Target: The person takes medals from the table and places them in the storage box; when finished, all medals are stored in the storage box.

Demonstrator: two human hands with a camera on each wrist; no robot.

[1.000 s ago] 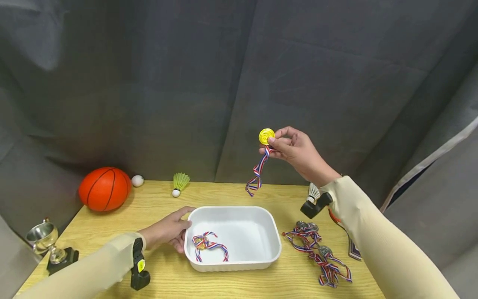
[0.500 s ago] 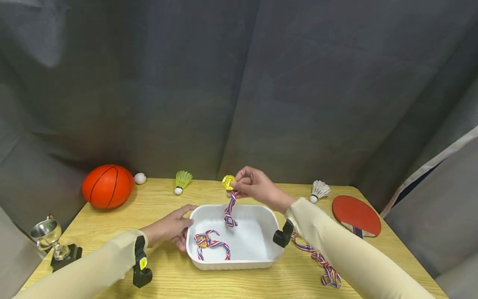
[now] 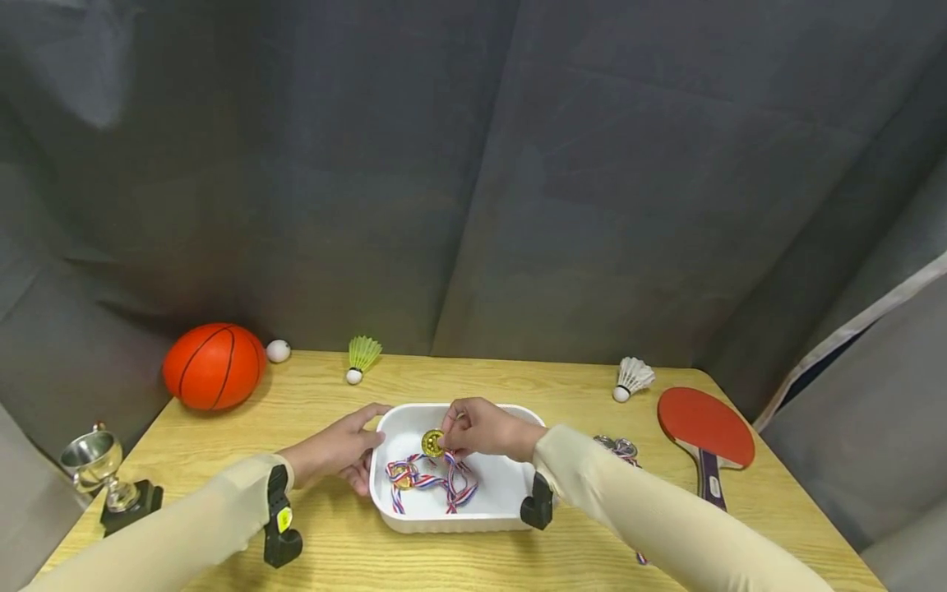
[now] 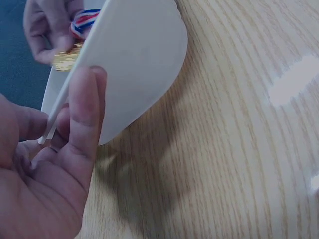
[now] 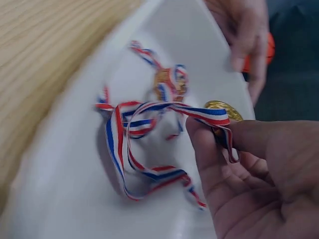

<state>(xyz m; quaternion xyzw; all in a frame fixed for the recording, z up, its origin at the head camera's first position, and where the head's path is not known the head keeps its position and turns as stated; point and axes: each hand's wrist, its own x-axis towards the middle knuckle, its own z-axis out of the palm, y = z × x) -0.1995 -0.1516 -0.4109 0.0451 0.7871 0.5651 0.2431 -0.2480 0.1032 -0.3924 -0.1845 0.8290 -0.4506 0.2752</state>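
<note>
My right hand point(image 3: 484, 427) pinches a gold medal point(image 3: 432, 443) between thumb and fingers, low inside a white plastic basin point(image 3: 510, 493). The medal's red, white and blue ribbon point(image 5: 117, 144) trails down onto the basin floor in the right wrist view. Another gold medal point(image 5: 169, 84), wrapped in its ribbon, lies at the basin's left side. At the basin's left rim is my left hand point(image 3: 340, 448); the left wrist view has its thumb and fingers point(image 4: 83, 97) gripping the wall from both sides.
Silver medals point(image 3: 621, 446) with ribbons lie right of the basin, partly behind my right sleeve. A red table tennis bat point(image 3: 706, 423) and white shuttlecock point(image 3: 633, 378) are farther right. Left and back stand a trophy cup point(image 3: 96, 456), orange basketball point(image 3: 214, 367), white ball point(image 3: 278, 351) and yellow shuttlecock point(image 3: 362, 358).
My right hand has carried the gold medal left and down from above the table into the basin, its ribbon now resting on the floor of it. The left hand keeps its hold on the rim.
</note>
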